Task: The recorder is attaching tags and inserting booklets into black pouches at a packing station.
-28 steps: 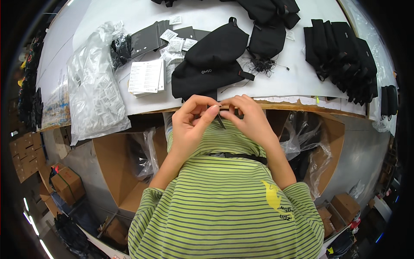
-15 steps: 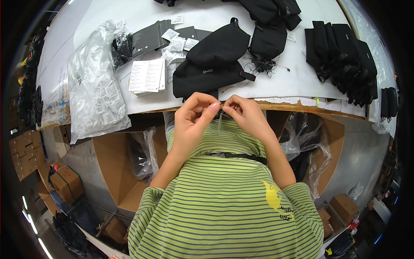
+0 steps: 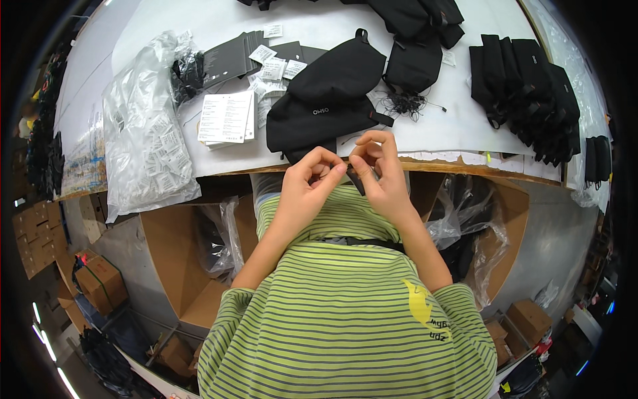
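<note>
Tabletop (image 3: 458, 126) bears bag (image 3: 126, 133) of labels (image 3: 166, 146); right hand (image 3: 385, 181) holds dark strip (image 3: 357, 182).

Across the top sweeps a broad worktable (image 3: 458, 130), white on top and bowed by the lens, with a brown front edge (image 3: 425, 165) curving right along the near side! Down below, smooth grey floor (image 3: 553, 229) opens up on both flanks, and here's an open brown carton (image 3: 163, 259) at left, matched by a second open carton (image 3: 518, 213) at right. Further left sits a strapped box (image 3: 101, 286), and beyond it, stacked cartons (image 3: 40, 239) crowd the rim. Bright white light strips (image 3: 66, 384) blaze lower left; over at lower right, a thin blue light (image 3: 584, 366) glows!
</note>
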`<act>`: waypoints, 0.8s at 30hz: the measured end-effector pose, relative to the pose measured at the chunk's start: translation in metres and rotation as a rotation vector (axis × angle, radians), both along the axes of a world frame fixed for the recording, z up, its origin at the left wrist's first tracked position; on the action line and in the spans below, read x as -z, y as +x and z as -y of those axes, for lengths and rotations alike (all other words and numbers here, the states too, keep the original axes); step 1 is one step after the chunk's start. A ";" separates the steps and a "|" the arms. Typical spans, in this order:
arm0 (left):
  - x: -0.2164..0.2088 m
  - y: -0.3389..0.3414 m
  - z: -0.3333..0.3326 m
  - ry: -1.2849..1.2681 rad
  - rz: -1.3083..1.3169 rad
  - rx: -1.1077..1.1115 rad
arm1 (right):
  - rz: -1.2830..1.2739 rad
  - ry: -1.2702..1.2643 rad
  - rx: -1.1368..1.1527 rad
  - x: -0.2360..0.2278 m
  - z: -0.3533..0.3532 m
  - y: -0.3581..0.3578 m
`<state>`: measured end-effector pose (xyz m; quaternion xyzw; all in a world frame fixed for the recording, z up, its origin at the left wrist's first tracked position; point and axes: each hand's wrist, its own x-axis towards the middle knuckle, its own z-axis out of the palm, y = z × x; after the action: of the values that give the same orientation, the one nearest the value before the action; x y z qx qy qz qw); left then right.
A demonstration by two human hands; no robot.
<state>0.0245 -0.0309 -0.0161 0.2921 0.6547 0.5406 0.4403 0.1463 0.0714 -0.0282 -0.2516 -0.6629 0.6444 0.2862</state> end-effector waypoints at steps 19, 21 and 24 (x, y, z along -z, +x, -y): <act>-0.010 -0.007 0.006 0.088 0.046 0.181 | 0.186 -0.273 -0.183 0.003 -0.033 0.004; -0.020 -0.004 0.006 0.115 -0.082 0.259 | 0.401 -0.248 -0.218 0.027 -0.036 0.006; -0.032 0.000 0.006 0.108 -0.065 0.368 | 0.484 -0.262 -0.308 0.035 -0.026 -0.004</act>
<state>0.0242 -0.0369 0.0162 0.4474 0.5743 0.4754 0.4939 0.1424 0.0970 -0.0628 -0.3291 -0.6536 0.6813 -0.0158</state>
